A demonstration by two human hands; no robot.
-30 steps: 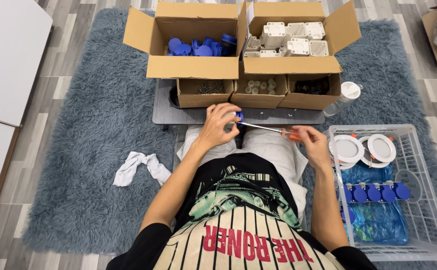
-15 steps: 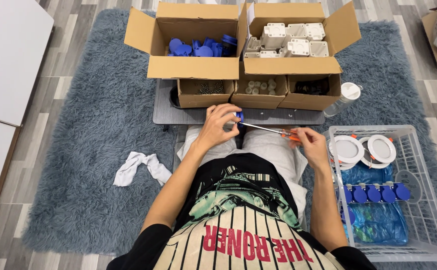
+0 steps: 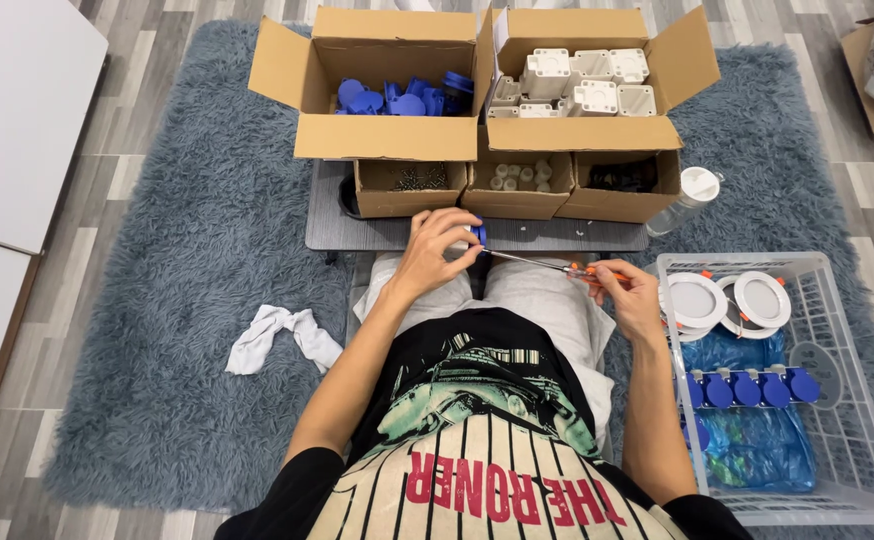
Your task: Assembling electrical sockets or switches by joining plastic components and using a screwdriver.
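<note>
While my left hand (image 3: 437,250) grips the blue part (image 3: 478,236) over my lap to steady it, my right hand (image 3: 629,296) clasps the screwdriver (image 3: 547,264), tip aimed at it.

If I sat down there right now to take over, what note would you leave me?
Left hand: holds a small blue part over the lap.
Right hand: grips an orange-handled screwdriver, tip at the blue part.
Supplies: blue pieces in the left box, white housings in the right box, screws in a small box.
Done: round white lights and blue parts lie in the white basket.
Left: many loose pieces in the boxes.
</note>
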